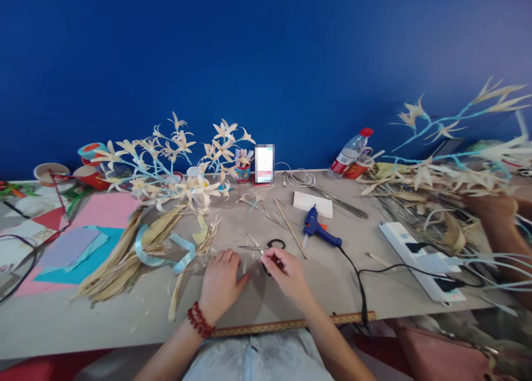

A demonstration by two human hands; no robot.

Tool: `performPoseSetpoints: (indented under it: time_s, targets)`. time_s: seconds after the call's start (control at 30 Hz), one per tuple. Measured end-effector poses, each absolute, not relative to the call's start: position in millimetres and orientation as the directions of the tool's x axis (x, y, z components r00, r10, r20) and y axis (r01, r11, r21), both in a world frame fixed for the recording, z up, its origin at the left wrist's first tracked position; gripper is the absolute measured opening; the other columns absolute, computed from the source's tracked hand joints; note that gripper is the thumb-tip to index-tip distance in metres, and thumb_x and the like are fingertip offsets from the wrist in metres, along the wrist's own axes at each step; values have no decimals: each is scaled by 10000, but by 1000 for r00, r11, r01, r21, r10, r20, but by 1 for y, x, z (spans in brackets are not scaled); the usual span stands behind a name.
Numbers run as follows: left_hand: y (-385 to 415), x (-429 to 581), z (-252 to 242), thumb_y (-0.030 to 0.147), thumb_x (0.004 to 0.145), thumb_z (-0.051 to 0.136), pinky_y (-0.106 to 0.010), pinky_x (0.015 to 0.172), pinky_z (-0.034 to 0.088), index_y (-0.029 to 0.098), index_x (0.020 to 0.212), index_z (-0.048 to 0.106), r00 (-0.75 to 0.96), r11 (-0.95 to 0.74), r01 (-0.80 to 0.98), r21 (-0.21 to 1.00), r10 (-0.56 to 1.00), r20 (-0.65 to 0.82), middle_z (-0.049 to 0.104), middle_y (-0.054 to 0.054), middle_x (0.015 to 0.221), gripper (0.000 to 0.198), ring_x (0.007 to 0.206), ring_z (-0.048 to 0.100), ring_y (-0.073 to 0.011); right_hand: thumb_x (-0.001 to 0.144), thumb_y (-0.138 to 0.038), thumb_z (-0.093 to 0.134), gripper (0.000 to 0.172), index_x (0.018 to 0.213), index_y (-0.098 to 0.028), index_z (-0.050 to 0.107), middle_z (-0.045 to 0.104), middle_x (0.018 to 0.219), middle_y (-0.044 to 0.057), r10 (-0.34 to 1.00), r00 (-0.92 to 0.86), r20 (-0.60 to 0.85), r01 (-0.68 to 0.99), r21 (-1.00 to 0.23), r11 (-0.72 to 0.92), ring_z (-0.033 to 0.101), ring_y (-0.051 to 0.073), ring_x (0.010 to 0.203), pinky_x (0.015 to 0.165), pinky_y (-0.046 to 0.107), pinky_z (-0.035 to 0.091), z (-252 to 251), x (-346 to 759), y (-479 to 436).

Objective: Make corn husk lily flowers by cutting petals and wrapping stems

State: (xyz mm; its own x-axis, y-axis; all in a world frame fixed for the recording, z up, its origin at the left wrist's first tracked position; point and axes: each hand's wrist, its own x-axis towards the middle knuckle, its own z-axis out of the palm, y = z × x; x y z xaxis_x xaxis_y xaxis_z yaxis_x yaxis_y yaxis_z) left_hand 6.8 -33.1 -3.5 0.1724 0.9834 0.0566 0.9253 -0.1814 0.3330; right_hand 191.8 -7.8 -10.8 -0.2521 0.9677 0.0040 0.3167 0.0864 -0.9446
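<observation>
My right hand (286, 270) is closed in a pinch on a small pair of scissors (254, 248) with black handle loops. The scissors' blades are spread and point left, and my fingers cover part of the handles. Palm down on the grey table (137, 323), my left hand (222, 278) rests with its thumb apart and nothing in it. A red bead bracelet circles that wrist. Left of it lie a curled light-blue ribbon (183, 253), a bundle of dry husks (112, 264) and a narrow husk strip (177, 295).
A blue glue gun (320, 228) with a black cord lies right of my hands, near a thin stick (290, 228) and a white power strip (419, 264). Husk flowers (166, 159), a phone (264, 164) and a bottle (351, 151) stand behind. Another person's arm (499, 231) is at far right.
</observation>
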Motion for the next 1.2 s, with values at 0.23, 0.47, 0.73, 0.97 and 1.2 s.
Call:
performPoseSetpoints:
  time_s: [0.23,0.47,0.73,0.97,1.2]
  targets:
    - [-30,10,-9,149,823,476,-368,762,410,168,800,589,182,-192,931,311,981,61,604,-77,841,117,855,559,-251,899,-287,519,147,814,-195,597,585,723,-6,956,-293,21,387,-912,139,543,134,661,572,211,395,-10,194,-10]
    - [-28,3,-1,276,853,498,-255,616,397,179,755,559,223,9,427,904,968,-115,549,2,683,151,658,514,-156,860,-285,576,94,840,-196,600,592,705,-10,947,-323,-4,296,-950,97,541,134,621,547,221,386,-12,187,-13]
    - [-33,9,27,246,851,516,-231,613,388,168,734,567,216,22,282,959,973,-86,545,5,675,151,661,500,-136,822,-269,599,124,732,-186,581,524,620,-29,937,-350,-7,197,-978,66,461,111,558,511,211,340,10,182,-17]
    - [-38,16,41,181,849,507,-249,662,417,179,773,573,170,-153,390,908,981,92,592,-11,748,102,722,554,-154,869,-325,566,186,755,-184,610,549,667,-6,956,-289,53,136,-986,96,492,114,562,489,206,368,19,181,-22]
    - [-41,24,47,126,823,486,-271,687,432,190,741,550,159,-269,426,864,962,221,593,-17,741,122,725,565,-164,867,-233,559,77,824,-198,613,585,737,20,940,-270,211,204,-941,270,530,132,599,538,230,426,32,182,-27]
